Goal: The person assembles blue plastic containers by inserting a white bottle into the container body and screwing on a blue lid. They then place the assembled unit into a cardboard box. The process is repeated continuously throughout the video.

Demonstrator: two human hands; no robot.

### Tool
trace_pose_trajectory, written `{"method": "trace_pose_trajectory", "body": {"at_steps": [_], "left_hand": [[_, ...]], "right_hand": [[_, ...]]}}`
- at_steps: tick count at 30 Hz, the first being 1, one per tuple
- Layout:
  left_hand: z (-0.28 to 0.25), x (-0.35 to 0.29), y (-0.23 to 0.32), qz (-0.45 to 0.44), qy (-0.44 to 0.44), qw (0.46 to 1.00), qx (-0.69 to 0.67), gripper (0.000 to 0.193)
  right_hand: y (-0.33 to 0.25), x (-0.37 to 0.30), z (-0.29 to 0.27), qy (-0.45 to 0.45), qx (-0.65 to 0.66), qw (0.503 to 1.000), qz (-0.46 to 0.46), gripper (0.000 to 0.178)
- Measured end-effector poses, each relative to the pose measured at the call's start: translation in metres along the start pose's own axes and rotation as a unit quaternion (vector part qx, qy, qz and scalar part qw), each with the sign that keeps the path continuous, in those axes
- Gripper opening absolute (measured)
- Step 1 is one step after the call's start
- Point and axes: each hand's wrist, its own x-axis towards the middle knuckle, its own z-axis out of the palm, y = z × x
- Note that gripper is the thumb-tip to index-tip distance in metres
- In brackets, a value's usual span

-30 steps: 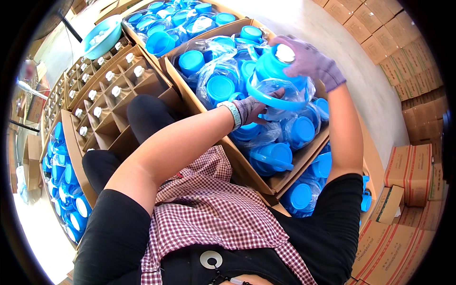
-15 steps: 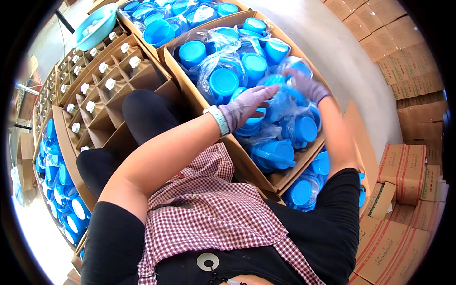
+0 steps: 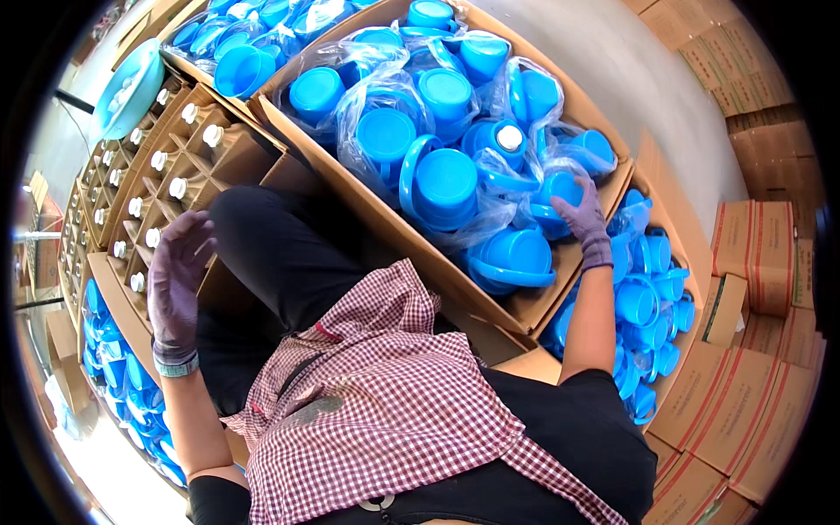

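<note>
My left hand (image 3: 179, 284), in a purple-grey glove, is raised at the left with its fingers apart and nothing in it. Close by is a divided carton (image 3: 277, 166) of white-capped bottles (image 3: 178, 188). My gloved right hand (image 3: 588, 226) reaches into the near right corner of a large open carton (image 3: 385, 214), its thumb and fingers around a blue plastic cup (image 3: 560, 194). Similar cups (image 3: 446, 178), several with loop handles, fill that carton among clear plastic bags (image 3: 477, 229). Between them sits a blue bottle with a white cap (image 3: 508, 137).
Another open carton of blue cups (image 3: 636, 302) stands at the right, and more blue pieces (image 3: 131, 385) lie at the left. A light-blue basin (image 3: 140, 79) with white pieces sits at the far left. Closed cartons (image 3: 726, 411) are stacked along the right.
My left hand has swung left, away from the cups to beside the divided carton. My right hand has drawn nearer, onto a cup at the carton's corner. The white-capped blue bottle now shows.
</note>
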Motion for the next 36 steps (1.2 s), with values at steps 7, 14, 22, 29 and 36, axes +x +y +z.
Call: {"method": "trace_pose_trajectory", "body": {"at_steps": [7, 14, 22, 29, 36], "left_hand": [[-0.034, -0.029, -0.018, -0.023, 0.065, 0.998, 0.007, 0.059], [-0.144, -0.124, -0.028, 0.003, 0.191, 0.981, -0.033, 0.057], [-0.116, -0.106, -0.002, 0.063, 0.140, 0.987, -0.041, 0.057], [-0.133, -0.146, -0.021, 0.004, 0.177, 0.983, -0.038, 0.057], [-0.142, -0.135, -0.020, 0.011, 0.176, 0.978, -0.108, 0.055]], "right_hand": [[-0.011, 0.047, 0.023, -0.077, -0.061, 0.995, -0.016, 0.120], [-0.033, 0.036, -0.059, 0.242, 0.185, 0.952, -0.025, 0.100], [-0.141, 0.082, 0.033, 0.240, 0.021, 0.939, -0.246, 0.091], [-0.153, 0.115, -0.014, -0.311, 0.056, 0.947, -0.064, 0.101], [-0.152, 0.076, 0.041, -0.029, -0.026, 0.976, -0.215, 0.102]]}}
